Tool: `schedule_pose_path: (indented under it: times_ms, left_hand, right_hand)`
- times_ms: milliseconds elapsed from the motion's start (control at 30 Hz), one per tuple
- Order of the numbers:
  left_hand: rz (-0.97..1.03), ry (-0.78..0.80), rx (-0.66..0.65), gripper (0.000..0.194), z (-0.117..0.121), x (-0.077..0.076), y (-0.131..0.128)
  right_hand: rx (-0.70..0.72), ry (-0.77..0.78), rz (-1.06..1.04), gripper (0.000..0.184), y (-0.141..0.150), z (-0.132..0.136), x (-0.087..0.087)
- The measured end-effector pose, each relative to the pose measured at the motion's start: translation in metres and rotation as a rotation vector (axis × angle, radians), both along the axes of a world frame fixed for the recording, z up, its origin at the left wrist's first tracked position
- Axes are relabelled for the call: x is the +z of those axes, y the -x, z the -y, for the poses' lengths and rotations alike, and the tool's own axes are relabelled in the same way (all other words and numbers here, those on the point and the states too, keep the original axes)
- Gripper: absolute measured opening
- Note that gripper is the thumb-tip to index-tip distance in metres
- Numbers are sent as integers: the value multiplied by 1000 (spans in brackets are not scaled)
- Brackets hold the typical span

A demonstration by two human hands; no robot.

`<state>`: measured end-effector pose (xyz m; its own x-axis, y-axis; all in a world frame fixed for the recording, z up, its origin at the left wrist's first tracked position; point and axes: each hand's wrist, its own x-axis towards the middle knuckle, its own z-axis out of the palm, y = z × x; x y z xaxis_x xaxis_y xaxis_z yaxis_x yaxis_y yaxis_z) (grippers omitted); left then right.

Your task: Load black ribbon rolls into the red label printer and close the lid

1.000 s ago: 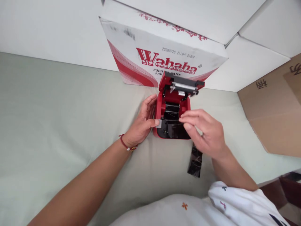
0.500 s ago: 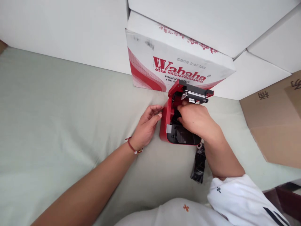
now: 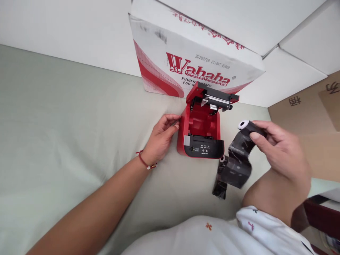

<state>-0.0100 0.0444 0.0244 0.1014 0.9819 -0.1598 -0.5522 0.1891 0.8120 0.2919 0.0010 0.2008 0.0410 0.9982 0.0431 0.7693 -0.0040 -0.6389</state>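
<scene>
A red printer (image 3: 181, 145) with a black front panel stands on the pale green cloth. Its lid (image 3: 216, 96) is raised, and the red roll bay inside is bare. My left hand (image 3: 164, 136) rests at the printer's left side, fingertips touching or almost touching the wall, thumb apart from the fingers. To the right of the printer, my right hand (image 3: 283, 147) grips a black label roll (image 3: 245, 136) with a white core, thumb in front. A loose black strip hangs from it in a fold. Behind this strip, a second black roll (image 3: 220, 189) lies on the cloth, partly hidden.
A Wahaha water carton (image 3: 156, 53) stands right behind the printer, close to the raised lid. White boxes (image 3: 66, 32) line the back. A brown cardboard box (image 3: 300, 117) is on the right. The green cloth (image 3: 66, 124) has soft creases.
My right hand has come out of the printer's bay and moved right, now holding the black label roll with its strip trailing. My left hand stays by the printer's side.
</scene>
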Motion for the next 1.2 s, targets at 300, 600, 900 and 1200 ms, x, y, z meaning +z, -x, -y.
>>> schedule_pose_path:
  times_ms: [300, 600, 900, 1200]
  left_hand:
    - [-5, -4, -8, 28, -3, 1, -1]
    - [-16, -4, -11, 29, -2, 3, 0]
    - [-13, -15, -11, 24, -2, 4, -1]
    - [-223, -89, 18, 25, 1, -7, -5]
  right_hand:
    - [-118, 375, 520, 44, -41, -19, -58]
    - [-25, 338, 488, 46, -57, 22, -43]
    - [334, 486, 521, 36, -25, 40, -61]
    - [750, 264, 166, 28, 0, 38, 23]
